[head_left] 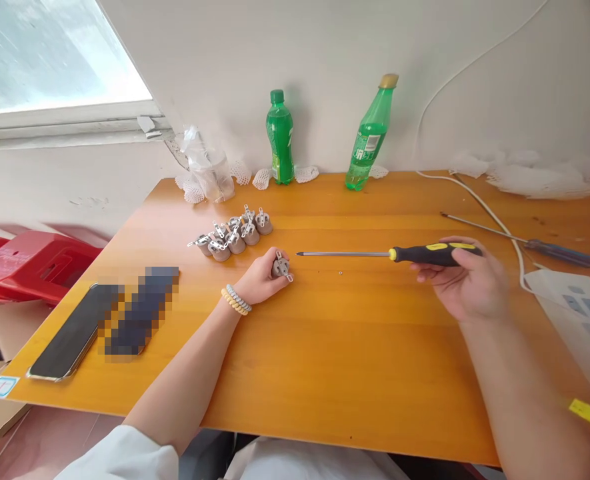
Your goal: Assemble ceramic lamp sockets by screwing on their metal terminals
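Observation:
My left hand [262, 277] rests on the orange table [325, 360] with its fingers closed round a small grey lamp socket with metal tabs [281, 267]. My right hand [467, 280] grips the black and yellow handle of a long screwdriver [399, 253]. Its shaft lies level and points left, and the tip stops a short gap from the socket. Several more grey sockets [235, 235] sit in a cluster just beyond my left hand. A tiny screw [340, 272] lies on the table under the shaft.
Two green bottles [280, 137] [369, 137] stand by the wall, next to a clear plastic cup [213, 175]. A second screwdriver [529, 241] and a white cable [495, 217] lie at right, by a paper sheet [577, 303]. A phone [69, 340] lies at left, red stools [29, 267] beyond.

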The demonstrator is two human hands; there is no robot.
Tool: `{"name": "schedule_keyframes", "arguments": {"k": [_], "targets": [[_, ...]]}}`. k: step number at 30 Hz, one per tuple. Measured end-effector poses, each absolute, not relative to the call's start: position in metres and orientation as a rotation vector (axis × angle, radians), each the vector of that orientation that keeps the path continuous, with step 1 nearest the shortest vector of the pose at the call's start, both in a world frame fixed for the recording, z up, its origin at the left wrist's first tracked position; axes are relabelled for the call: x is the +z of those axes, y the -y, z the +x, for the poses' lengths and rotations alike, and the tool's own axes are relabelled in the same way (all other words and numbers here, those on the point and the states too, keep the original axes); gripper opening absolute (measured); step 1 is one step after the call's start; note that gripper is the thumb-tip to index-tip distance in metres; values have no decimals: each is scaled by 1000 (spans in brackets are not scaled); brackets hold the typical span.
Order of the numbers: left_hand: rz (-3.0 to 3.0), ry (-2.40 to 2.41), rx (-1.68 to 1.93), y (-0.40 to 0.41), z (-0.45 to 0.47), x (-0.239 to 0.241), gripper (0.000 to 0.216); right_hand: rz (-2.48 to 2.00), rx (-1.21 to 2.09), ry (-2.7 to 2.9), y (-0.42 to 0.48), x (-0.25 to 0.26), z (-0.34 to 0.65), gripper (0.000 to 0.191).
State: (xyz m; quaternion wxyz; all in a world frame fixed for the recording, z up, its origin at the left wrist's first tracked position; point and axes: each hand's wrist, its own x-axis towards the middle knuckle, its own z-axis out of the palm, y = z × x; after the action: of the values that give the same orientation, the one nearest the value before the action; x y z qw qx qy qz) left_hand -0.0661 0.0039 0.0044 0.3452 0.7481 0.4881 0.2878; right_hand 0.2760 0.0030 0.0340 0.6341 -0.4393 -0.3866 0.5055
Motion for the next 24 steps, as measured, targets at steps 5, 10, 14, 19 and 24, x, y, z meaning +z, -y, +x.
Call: {"name": "schedule_keyframes", "arguments": {"k": [5, 10, 14, 19, 24], "targets": [[1861, -1285, 770, -1, -59, 5, 30, -1024, 1172, 806, -12, 21, 286, 13], [1857, -1272, 814, 1, -53, 6, 34, -956, 1147, 866, -11, 21, 289, 14], [1907, -1266, 795, 3, -52, 7, 39, -948, 1153, 860, -8, 26, 287, 12], [1946, -1253, 790, 4, -52, 6, 37, -956, 1150, 886, -5, 28, 283, 11], [1997, -1262, 758, 4, -51, 5, 39, -979, 1141, 925, -3, 30, 278, 11]]}}
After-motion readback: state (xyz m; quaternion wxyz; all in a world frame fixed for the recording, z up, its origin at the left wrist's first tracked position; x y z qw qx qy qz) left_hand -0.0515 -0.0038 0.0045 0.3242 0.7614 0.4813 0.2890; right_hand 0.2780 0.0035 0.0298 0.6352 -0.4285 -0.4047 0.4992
